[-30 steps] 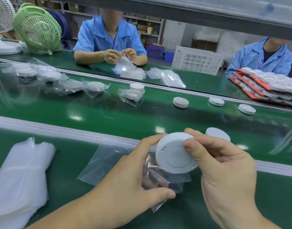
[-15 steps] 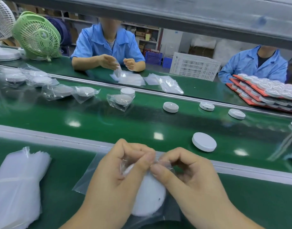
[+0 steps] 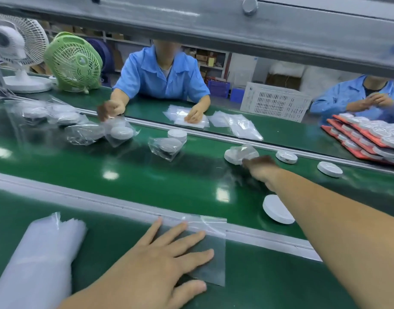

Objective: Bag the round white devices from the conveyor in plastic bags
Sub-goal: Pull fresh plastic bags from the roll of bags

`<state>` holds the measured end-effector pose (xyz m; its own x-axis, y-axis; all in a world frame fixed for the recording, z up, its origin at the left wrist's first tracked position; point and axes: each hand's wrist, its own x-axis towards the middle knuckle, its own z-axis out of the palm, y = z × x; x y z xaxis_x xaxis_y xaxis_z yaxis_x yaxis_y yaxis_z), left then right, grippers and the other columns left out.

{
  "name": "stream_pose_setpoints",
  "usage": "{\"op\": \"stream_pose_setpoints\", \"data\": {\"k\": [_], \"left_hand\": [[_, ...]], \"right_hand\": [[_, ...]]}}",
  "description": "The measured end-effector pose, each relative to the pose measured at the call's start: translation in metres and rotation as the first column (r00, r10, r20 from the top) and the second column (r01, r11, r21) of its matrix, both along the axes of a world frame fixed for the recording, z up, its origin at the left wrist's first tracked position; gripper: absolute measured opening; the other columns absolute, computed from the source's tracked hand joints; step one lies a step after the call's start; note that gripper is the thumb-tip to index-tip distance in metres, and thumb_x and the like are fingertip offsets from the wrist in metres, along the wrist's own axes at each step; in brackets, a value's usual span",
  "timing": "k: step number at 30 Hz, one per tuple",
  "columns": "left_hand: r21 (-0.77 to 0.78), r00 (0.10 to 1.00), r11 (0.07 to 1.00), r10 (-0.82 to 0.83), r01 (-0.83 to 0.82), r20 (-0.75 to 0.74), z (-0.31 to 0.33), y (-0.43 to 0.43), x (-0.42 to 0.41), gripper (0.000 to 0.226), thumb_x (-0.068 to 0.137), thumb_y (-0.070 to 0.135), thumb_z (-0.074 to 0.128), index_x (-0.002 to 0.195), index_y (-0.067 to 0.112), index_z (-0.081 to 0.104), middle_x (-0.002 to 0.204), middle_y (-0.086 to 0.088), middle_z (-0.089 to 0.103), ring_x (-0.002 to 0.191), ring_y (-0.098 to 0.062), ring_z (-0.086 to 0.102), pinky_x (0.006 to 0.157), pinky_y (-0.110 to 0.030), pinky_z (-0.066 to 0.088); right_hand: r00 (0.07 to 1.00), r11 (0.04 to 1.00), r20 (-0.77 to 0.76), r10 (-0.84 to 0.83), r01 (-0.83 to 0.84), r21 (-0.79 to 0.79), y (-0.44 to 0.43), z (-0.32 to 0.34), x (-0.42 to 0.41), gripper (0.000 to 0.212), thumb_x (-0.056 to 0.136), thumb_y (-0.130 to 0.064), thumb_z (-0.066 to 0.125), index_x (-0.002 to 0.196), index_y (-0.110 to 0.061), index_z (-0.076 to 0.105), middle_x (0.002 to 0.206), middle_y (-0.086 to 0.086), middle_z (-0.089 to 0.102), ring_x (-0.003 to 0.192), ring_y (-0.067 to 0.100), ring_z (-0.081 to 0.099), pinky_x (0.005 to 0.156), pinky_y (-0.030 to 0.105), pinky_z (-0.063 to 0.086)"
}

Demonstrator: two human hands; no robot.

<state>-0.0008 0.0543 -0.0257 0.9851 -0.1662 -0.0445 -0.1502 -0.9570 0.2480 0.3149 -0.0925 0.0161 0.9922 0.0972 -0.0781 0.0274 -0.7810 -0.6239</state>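
Observation:
My left hand (image 3: pixel 160 259) lies flat, fingers spread, on an empty clear plastic bag (image 3: pixel 213 233) on the near green table. My right arm stretches out over the conveyor belt (image 3: pixel 147 175). The right hand (image 3: pixel 260 169) is blurred, its fingers closed on the edge of a bagged round white device (image 3: pixel 236 153) that rests on the belt. A loose white device (image 3: pixel 277 210) lies under my forearm near the rail. Two more loose devices (image 3: pixel 286 156) (image 3: pixel 329 169) sit farther right.
A stack of empty bags (image 3: pixel 40 253) lies at my near left. Several bagged devices (image 3: pixel 167 146) travel on the belt's left. Across it, two people in blue work beside red trays of devices (image 3: pixel 369 134), a white crate (image 3: pixel 274 101) and fans (image 3: pixel 73 61). A grey beam (image 3: pixel 191 21) hangs overhead.
Both hands were closing the bag around the device near me. Now my right hand has carried the bagged device out onto the belt, and my left hand has dropped flat onto an empty bag.

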Motion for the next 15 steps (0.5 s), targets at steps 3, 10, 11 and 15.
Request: {"op": "stream_pose_setpoints", "data": {"k": [3, 10, 11, 15], "left_hand": [[-0.040, 0.997, 0.998, 0.051, -0.049, 0.053, 0.000, 0.001, -0.001, 0.053, 0.095, 0.076, 0.008, 0.136, 0.066, 0.040, 0.153, 0.035, 0.030, 0.148, -0.002, 0.023, 0.116, -0.034, 0.012], [-0.090, 0.967, 0.991, 0.113, -0.095, 0.227, 0.002, -0.003, 0.001, 0.068, 0.091, 0.077, -0.003, 0.120, 0.061, 0.056, 0.115, 0.038, 0.044, 0.123, 0.011, 0.022, 0.111, -0.031, 0.014], [-0.087, 0.963, 0.991, 0.118, -0.099, 0.241, 0.004, -0.005, 0.000, 0.072, 0.092, 0.076, -0.004, 0.116, 0.055, 0.060, 0.107, 0.034, 0.046, 0.118, 0.009, 0.027, 0.107, -0.031, 0.019], [-0.025, 0.948, 0.988, 0.153, -0.153, 0.279, 0.006, -0.018, -0.001, 0.058, 0.092, 0.072, 0.003, 0.112, 0.055, 0.056, 0.092, 0.027, 0.046, 0.102, 0.003, 0.035, 0.098, -0.029, 0.030]], "right_hand": [[0.985, 0.975, 0.046, 0.167, -0.158, -0.154, 0.005, -0.012, -0.007, 0.033, 0.104, -0.043, 0.045, 0.116, -0.017, 0.060, 0.090, 0.011, 0.069, 0.068, 0.022, 0.056, 0.061, 0.031, 0.042], [0.860, 0.783, 0.107, 0.499, -0.395, -0.481, -0.061, -0.026, -0.067, 0.076, 0.078, -0.092, 0.022, 0.136, -0.053, 0.049, 0.130, -0.024, 0.060, 0.120, 0.014, 0.058, 0.090, 0.038, 0.046], [0.842, 0.756, 0.158, 0.517, -0.361, -0.546, -0.075, -0.028, -0.074, 0.070, 0.078, -0.089, 0.024, 0.131, -0.051, 0.050, 0.126, -0.026, 0.057, 0.114, 0.012, 0.058, 0.084, 0.035, 0.045], [0.831, 0.881, 0.357, 0.428, -0.294, -0.370, -0.107, -0.027, -0.097, 0.043, 0.085, -0.074, 0.034, 0.089, -0.035, 0.052, 0.092, -0.014, 0.057, 0.081, 0.010, 0.057, 0.072, 0.035, 0.047]]}}
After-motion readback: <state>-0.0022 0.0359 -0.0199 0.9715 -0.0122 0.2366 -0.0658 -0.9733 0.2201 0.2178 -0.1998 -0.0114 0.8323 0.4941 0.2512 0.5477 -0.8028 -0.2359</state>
